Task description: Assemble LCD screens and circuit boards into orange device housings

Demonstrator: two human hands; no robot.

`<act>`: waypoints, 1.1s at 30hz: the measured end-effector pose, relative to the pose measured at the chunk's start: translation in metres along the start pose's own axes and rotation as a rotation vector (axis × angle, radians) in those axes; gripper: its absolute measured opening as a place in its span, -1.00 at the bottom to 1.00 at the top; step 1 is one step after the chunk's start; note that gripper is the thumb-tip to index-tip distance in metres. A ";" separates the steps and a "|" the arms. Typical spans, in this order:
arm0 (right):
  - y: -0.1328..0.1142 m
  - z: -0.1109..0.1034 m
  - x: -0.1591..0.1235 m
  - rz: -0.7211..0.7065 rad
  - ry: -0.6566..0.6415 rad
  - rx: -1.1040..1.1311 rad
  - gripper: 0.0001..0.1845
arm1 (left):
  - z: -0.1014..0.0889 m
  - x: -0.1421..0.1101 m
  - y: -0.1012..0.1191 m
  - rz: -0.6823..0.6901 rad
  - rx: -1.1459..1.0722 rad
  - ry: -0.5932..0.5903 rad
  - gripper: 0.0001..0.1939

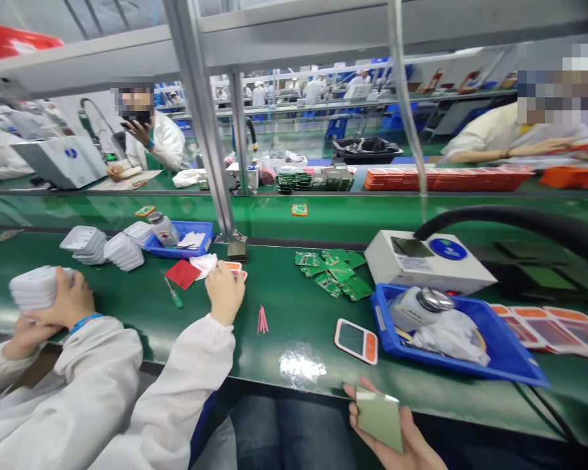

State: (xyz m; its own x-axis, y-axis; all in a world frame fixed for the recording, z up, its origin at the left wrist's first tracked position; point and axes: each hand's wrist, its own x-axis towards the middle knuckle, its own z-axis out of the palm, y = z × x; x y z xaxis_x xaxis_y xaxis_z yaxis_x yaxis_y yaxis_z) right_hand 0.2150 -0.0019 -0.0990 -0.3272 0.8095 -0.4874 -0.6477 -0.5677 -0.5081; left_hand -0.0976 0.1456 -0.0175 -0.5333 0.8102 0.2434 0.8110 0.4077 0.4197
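My right hand is low at the front edge of the green belt, palm up, with its fingers closed under a pale green flat panel. Stretched forward in a white sleeve, my left hand is closed on a small orange-and-white device, next to a red card and a white cloth. Between my hands, an orange-and-white thermometer-like unit and pink sticks lie on the belt.
A co-worker at my left holds a stack of white shells with both hands. On the belt are a green screwdriver, loose green circuit boards, a white box device, two blue trays and a black hose. More people sit across the line.
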 end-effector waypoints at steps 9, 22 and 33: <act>-0.007 -0.065 -0.025 -0.179 0.279 0.335 -0.68 | -0.058 -0.069 0.018 -0.139 -1.010 -0.564 -0.36; -0.006 -0.126 -0.072 -0.448 0.541 0.603 -0.43 | 0.067 -0.256 0.064 -0.823 -1.110 -1.887 -0.52; -0.040 -0.111 -0.070 -0.423 0.434 0.654 -0.54 | 0.140 -0.320 0.112 -0.960 -0.975 -1.949 -0.53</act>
State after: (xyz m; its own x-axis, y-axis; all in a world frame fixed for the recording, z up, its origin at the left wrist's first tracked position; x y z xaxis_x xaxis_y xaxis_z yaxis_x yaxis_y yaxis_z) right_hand 0.3396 -0.0524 -0.1235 0.2317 0.7284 -0.6448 -0.9618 0.0720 -0.2642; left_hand 0.1978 -0.0087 -0.1706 0.6799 0.1274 -0.7222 -0.0384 0.9896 0.1385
